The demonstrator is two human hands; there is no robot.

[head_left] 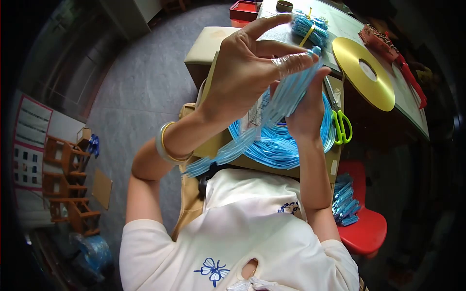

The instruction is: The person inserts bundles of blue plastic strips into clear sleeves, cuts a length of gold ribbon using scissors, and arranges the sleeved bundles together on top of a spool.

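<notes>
Grey floor (141,92) spreads left of the table (342,24); a coil (281,155) sits just on its near side. Above the coil, the left hand (247,68) pinches the strands (287,97) near their upper end, the right hand (308,114) cupped against them, probably keeping them gathered. They trail below the left fingertips, slanting away from the table.

Your left arm (179,138) bends at the elbow, raising your left hand (242,70) with its index finger stretched out and thumb near another fingertip. Your right hand (308,109) sits lower, just beside it, pointing up, its fingers partly hidden.
</notes>
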